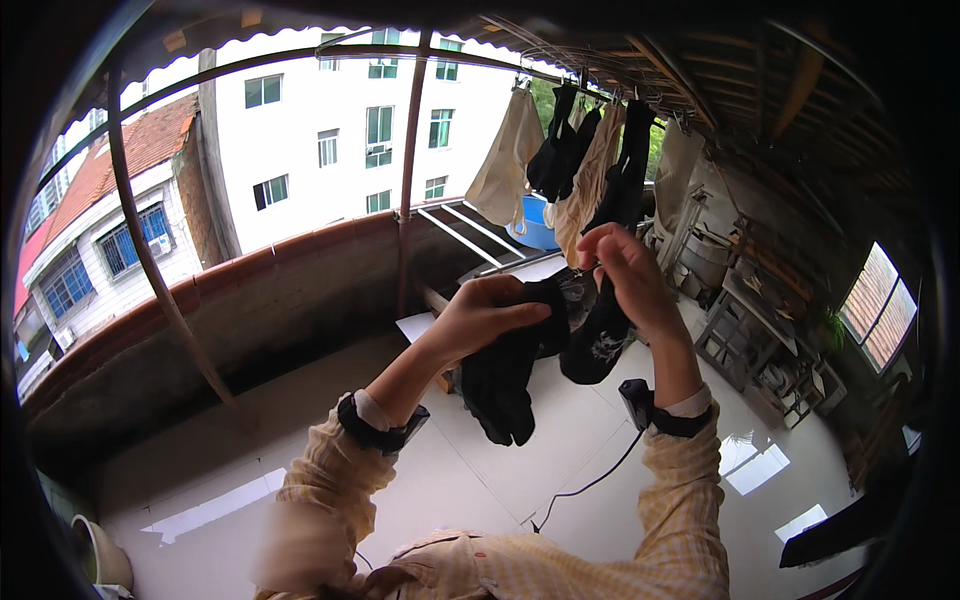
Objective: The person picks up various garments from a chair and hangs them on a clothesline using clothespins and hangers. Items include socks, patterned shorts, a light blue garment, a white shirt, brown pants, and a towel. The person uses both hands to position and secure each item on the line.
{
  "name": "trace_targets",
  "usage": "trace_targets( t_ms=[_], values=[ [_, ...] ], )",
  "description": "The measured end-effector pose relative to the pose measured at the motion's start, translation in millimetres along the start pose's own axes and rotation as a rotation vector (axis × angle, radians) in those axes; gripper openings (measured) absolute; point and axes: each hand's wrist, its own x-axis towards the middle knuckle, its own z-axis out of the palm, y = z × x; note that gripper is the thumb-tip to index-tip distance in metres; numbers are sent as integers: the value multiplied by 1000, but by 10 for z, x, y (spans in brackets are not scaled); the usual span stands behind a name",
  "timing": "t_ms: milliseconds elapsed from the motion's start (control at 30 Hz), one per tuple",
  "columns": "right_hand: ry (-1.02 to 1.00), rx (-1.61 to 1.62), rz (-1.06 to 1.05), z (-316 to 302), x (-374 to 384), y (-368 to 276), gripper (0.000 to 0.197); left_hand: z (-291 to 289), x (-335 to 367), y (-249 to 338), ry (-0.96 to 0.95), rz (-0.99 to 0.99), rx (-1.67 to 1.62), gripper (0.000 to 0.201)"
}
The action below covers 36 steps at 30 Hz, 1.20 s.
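Observation:
Dark socks hang from both of my raised hands, in front of a line of laundry. My left hand (492, 318) is closed on a bunch of black socks (498, 385), with the thumb across their top and the toes dangling. Close to the hanging laundry, my right hand (635, 280) has its fingers bent in a pinch at the top of a black sock (596, 350) with a whitish pattern. Its fingertips partly hide what they grip. Black socks (553, 155), a beige sock (592, 180) and a long dark garment (625, 175) hang just beyond.
A beige cloth (505, 165) and a greyish cloth (678, 165) hang from the same rail. Behind stand a blue tub (535, 222) and a white-barred rack (470, 235). Shelving (755, 310) lines the right; a low wall (270, 310) with posts runs left. A pale bucket (105, 555) stands lower left.

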Motion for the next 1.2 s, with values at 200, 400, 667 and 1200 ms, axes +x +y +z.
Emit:
trace_targets(
  t_ms=[200, 400, 667, 1200],
  values=[
    [-199, 288, -6, -286, 408, 307, 36, -332, 692, -320, 50, 191, -157, 16],
    [-217, 538, 80, -156, 737, 605, 26, -472, 1266, -518, -41, 246, -83, 14],
    [134, 98, 88, -44, 1056, 879, 20, -729, 1816, -617, -257, 172, -322, 12],
    [314, -557, -87, 274, 1266, 822, 51, -1019, 2162, -377, -264, 173, -91, 22]
  ],
)
